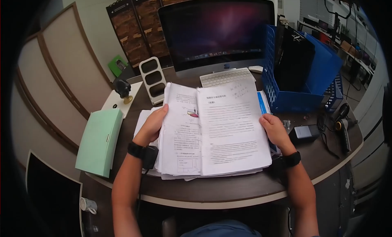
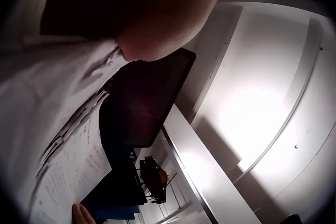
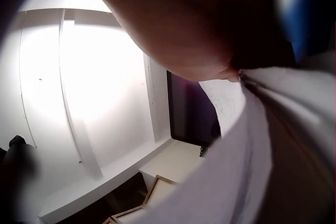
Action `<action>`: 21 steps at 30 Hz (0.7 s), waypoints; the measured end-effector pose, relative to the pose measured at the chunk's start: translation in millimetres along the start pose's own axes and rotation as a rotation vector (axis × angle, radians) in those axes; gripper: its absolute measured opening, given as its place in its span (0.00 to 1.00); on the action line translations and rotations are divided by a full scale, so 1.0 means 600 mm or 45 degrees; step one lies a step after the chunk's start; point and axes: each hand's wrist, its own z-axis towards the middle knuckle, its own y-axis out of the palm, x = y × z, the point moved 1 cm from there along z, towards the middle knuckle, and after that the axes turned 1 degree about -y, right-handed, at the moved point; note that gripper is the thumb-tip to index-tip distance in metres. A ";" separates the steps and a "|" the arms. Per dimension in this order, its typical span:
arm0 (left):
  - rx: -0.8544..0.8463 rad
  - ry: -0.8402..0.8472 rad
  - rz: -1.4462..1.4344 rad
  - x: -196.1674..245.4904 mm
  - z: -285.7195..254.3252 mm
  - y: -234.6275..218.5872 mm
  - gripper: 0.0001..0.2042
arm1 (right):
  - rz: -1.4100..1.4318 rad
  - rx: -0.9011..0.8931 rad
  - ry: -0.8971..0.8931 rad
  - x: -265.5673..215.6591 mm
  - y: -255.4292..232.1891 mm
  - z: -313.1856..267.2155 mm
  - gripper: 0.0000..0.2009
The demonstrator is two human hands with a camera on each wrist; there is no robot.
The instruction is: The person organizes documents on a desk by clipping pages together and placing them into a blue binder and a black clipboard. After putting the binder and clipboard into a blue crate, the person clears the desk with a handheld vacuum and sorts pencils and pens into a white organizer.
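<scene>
A thick sheaf of printed sheets (image 1: pixel 230 133) lies spread like an open book in front of me, with a small coloured figure on its left page and handwriting at the top of its right page. My left hand (image 1: pixel 153 125) grips the left edge, its fingers hidden behind the pages. At the right edge, my right hand (image 1: pixel 276 131) pinches the paper with the thumb on top. Both wrist views show the paper edges (image 2: pixel 73 124) caught between thumb and fingers. More white sheets (image 1: pixel 141 119) and a blue-marked item (image 1: pixel 261 101) lie partly covered beneath.
Behind the pages stand a keyboard (image 1: pixel 225 77), a monitor (image 1: pixel 218 31) and a white three-slot holder (image 1: pixel 153 80). A green file box (image 1: pixel 99 143) is at left. On the right are a blue file rack (image 1: pixel 294 99), a black box (image 1: pixel 304 133) and a dark handheld device (image 1: pixel 344 133).
</scene>
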 end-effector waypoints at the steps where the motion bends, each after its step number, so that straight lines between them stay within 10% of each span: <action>1: 0.013 0.003 0.002 -0.006 0.000 -0.013 0.25 | -0.082 0.025 -0.005 0.009 -0.003 0.005 0.13; 13: 0.114 -0.221 0.243 -0.039 0.004 -0.121 0.28 | 0.121 -0.059 0.206 -0.010 -0.013 0.003 0.11; 21: 0.173 -0.165 0.023 -0.048 -0.010 -0.133 0.25 | -0.788 0.105 0.020 0.014 -0.125 0.040 0.11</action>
